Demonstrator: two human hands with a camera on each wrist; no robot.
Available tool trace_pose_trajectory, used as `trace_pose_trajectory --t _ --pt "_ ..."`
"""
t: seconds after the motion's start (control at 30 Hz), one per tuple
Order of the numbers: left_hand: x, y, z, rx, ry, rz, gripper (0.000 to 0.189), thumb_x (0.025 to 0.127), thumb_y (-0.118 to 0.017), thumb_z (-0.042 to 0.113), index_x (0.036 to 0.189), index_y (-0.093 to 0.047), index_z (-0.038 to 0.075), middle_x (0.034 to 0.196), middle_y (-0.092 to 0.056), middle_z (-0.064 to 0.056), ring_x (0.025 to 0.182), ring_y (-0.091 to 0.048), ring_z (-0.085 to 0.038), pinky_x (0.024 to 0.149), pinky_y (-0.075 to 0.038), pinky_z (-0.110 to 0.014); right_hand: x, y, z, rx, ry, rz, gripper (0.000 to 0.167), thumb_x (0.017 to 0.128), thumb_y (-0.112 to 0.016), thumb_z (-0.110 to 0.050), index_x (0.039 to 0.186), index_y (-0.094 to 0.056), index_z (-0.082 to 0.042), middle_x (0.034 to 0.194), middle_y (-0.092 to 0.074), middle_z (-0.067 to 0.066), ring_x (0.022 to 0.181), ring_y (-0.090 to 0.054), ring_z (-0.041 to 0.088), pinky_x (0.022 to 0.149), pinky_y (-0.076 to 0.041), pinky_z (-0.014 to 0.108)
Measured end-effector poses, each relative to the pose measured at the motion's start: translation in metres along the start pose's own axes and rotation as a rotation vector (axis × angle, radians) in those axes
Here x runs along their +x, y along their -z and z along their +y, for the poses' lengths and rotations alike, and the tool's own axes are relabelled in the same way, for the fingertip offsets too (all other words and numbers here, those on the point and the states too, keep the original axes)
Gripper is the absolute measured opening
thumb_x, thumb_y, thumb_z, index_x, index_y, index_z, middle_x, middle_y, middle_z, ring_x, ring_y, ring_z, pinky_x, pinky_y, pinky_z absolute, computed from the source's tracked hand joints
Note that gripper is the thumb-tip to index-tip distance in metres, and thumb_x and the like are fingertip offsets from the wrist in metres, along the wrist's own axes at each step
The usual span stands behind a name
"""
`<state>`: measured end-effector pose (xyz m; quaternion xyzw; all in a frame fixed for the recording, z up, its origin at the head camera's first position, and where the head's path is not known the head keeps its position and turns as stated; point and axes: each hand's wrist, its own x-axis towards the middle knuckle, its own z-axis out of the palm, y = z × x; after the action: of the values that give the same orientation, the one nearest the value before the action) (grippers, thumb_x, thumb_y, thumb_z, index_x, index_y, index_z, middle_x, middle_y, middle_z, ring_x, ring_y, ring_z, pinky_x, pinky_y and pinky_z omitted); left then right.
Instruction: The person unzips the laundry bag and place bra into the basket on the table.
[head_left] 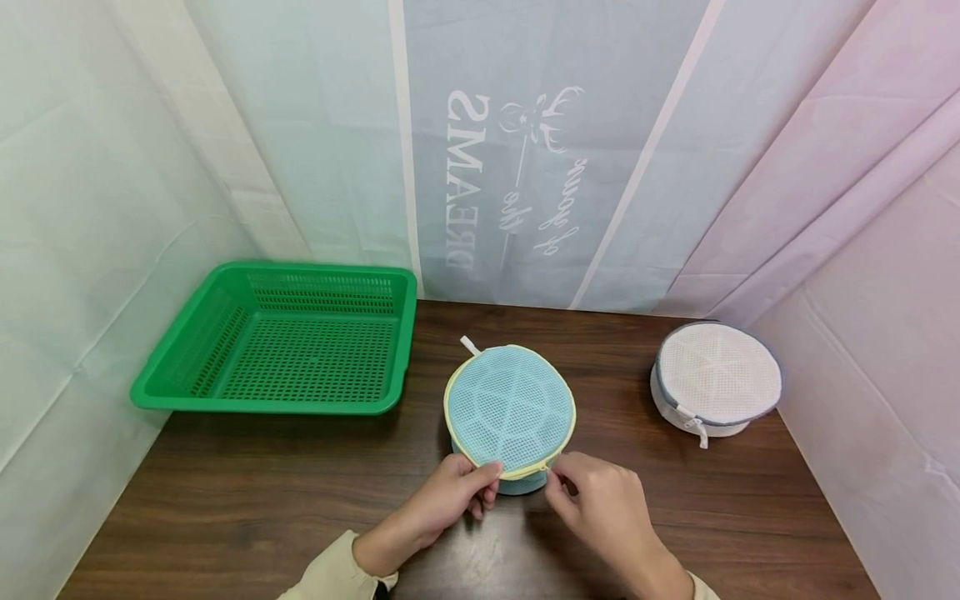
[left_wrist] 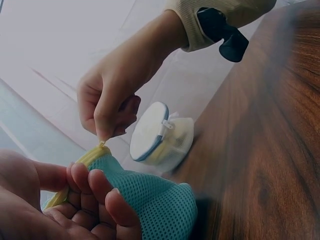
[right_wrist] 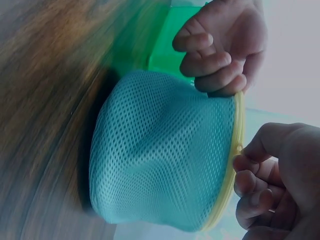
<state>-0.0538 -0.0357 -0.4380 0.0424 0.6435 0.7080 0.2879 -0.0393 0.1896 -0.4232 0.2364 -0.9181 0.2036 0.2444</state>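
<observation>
A round blue mesh laundry bag (head_left: pixel 512 404) with a yellow zipped rim stands on the table in front of me. My left hand (head_left: pixel 459 492) pinches the rim at its near left, thumb on top and fingers beneath. At the near right of the rim, my right hand (head_left: pixel 603 500) pinches the small yellow zipper pull (right_wrist: pixel 239 149) between thumb and forefinger. The right wrist view shows the bag's mesh side (right_wrist: pixel 155 150) slightly creased. A white loop tab (head_left: pixel 469 345) sticks out from the bag's far left edge.
A green plastic basket (head_left: pixel 405 350) with a slotted floor stands at the back left. On the right sits a white mesh laundry bag (head_left: pixel 720 375) with a blue-grey rim and a white tab. Printed cloth walls (head_left: pixel 525 275) border the wooden table (head_left: pixel 262 500).
</observation>
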Motion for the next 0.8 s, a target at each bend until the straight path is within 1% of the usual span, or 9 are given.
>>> trace_pose_trajectory --t 0.07,0.2,0.3,0.43,0.6,0.7,0.8 --pt "0.0 0.0 0.0 0.005 -0.001 -0.001 0.036 0.107 -0.053 0.021 0.077 -0.06 0.002 0.068 -0.055 0.001 0.063 -0.05 -0.009 0.056 -0.045 -0.019 0.0 0.002 0.003 -0.002 -0.018 -0.001 0.036 0.072 -0.072 -0.011 0.064 -0.044 -0.031 0.061 -0.038 -0.02 0.054 -0.031 -0.008 0.046 -0.026 0.012" --pt "-0.001 0.001 0.0 0.011 -0.005 -0.006 0.038 0.107 -0.053 0.02 0.078 -0.06 -0.003 0.068 -0.056 0.001 0.063 -0.05 -0.01 0.056 -0.045 -0.02 -0.001 0.003 0.007 -0.018 -0.046 -0.006 0.036 0.073 -0.072 -0.011 0.063 -0.045 -0.032 0.059 -0.037 -0.019 0.053 -0.03 -0.008 0.045 -0.025 0.013" --pt "-0.001 0.002 0.0 0.012 -0.005 -0.01 0.039 0.107 -0.052 0.02 0.078 -0.06 -0.005 0.068 -0.056 0.001 0.064 -0.05 -0.011 0.056 -0.045 -0.02 -0.001 0.004 0.01 -0.033 -0.049 0.001 0.034 0.073 -0.071 -0.011 0.064 -0.046 -0.032 0.059 -0.037 -0.019 0.052 -0.03 -0.007 0.045 -0.026 0.014" --pt "0.0 0.003 -0.001 0.013 -0.001 -0.011 0.037 0.107 -0.053 0.02 0.077 -0.06 -0.001 0.068 -0.056 0.001 0.065 -0.05 -0.011 0.056 -0.046 -0.02 0.0 0.004 0.014 -0.05 -0.054 0.011 0.033 0.073 -0.07 -0.011 0.063 -0.046 -0.031 0.059 -0.037 -0.019 0.052 -0.03 -0.007 0.044 -0.026 0.015" --pt "0.0 0.003 0.0 0.015 0.003 -0.012 0.036 0.107 -0.053 0.021 0.076 -0.06 0.004 0.068 -0.056 0.001 0.064 -0.05 -0.011 0.057 -0.046 -0.02 0.002 0.005 0.018 -0.07 -0.067 0.02 0.036 0.073 -0.07 -0.011 0.062 -0.043 -0.032 0.059 -0.033 -0.021 0.051 -0.028 -0.006 0.044 -0.024 0.016" --pt "-0.001 0.003 0.001 0.014 0.003 -0.013 0.036 0.107 -0.053 0.021 0.076 -0.06 0.004 0.068 -0.056 0.001 0.064 -0.05 -0.01 0.057 -0.046 -0.02 0.002 0.005 0.022 -0.077 -0.087 0.014 0.036 0.073 -0.07 -0.01 0.062 -0.043 -0.031 0.059 -0.032 -0.021 0.05 -0.028 -0.005 0.043 -0.024 0.017" --pt "-0.001 0.003 0.001 0.012 0.002 -0.012 0.037 0.107 -0.053 0.021 0.076 -0.06 0.001 0.067 -0.056 0.001 0.063 -0.049 -0.01 0.056 -0.046 -0.02 0.003 0.005 0.025 -0.082 -0.113 0.0 0.036 0.074 -0.07 -0.009 0.061 -0.043 -0.03 0.058 -0.031 -0.02 0.049 -0.027 -0.005 0.042 -0.024 0.018"
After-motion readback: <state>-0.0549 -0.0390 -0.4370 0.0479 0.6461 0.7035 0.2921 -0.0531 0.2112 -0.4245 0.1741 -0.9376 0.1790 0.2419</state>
